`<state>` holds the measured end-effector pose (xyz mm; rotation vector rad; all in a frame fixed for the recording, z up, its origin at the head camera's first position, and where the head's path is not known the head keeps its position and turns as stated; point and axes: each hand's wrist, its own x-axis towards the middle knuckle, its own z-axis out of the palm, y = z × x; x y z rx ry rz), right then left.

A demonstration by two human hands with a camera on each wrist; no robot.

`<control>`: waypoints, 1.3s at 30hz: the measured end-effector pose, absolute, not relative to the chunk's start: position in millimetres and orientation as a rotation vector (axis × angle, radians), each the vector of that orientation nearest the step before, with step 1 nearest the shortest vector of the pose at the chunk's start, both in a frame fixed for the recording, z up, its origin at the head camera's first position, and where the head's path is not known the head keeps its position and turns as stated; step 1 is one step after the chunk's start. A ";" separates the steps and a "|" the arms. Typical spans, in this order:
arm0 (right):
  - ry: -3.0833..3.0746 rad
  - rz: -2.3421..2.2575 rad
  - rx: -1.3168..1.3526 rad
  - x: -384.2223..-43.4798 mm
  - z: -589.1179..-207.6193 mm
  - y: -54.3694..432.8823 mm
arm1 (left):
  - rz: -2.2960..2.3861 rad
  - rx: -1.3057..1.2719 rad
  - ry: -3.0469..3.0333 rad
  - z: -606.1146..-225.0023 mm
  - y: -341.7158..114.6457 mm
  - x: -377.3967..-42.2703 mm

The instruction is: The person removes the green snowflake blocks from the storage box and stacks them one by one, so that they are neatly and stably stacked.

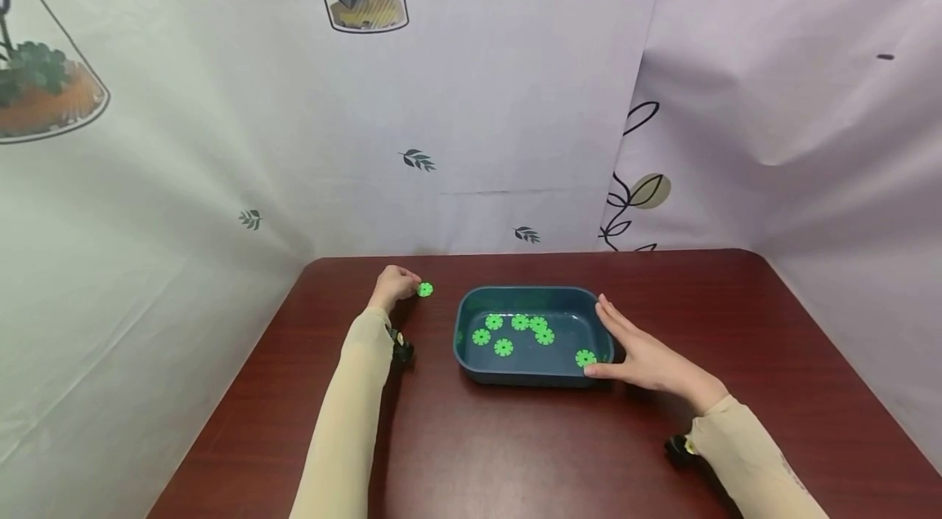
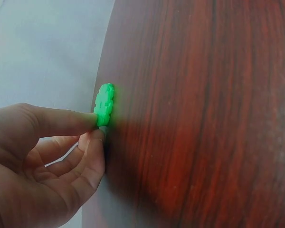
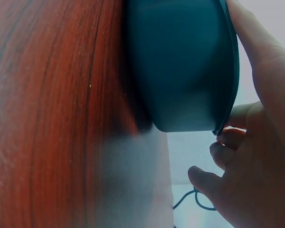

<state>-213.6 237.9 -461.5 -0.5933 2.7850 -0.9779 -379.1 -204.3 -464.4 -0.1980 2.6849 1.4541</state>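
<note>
Disc [image 1: 425,289], green and notched, sits pinched between the thumb and fingertips of the left hand [image 1: 395,288], left of the tray [image 1: 533,378]; whether it touches the table [image 1: 471,454] I cannot tell. Seven like discs [image 1: 504,347] lie inside the tray. The right hand [image 1: 651,357], fingers spread wide, touches its right end.

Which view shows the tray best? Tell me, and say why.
The head view: it shows nearly all of the tray, including its inside and the green pieces in it. The right wrist view catches only part of its outside, beside the right hand. The left wrist view shows none of it.
</note>
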 end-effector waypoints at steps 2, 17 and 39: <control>2.784 -0.979 -0.595 -213.8 -461.6 238.0 | 1.467 -0.202 2.679 -465.1 -204.3 -379.6; 2.782 -0.979 -0.594 -214.7 -461.6 236.9 | 1.478 -0.178 2.684 -468.9 -210.2 -375.9; 2.776 -0.981 -0.577 -213.0 -461.2 237.3 | 1.308 0.020 2.719 -466.3 -211.3 -369.5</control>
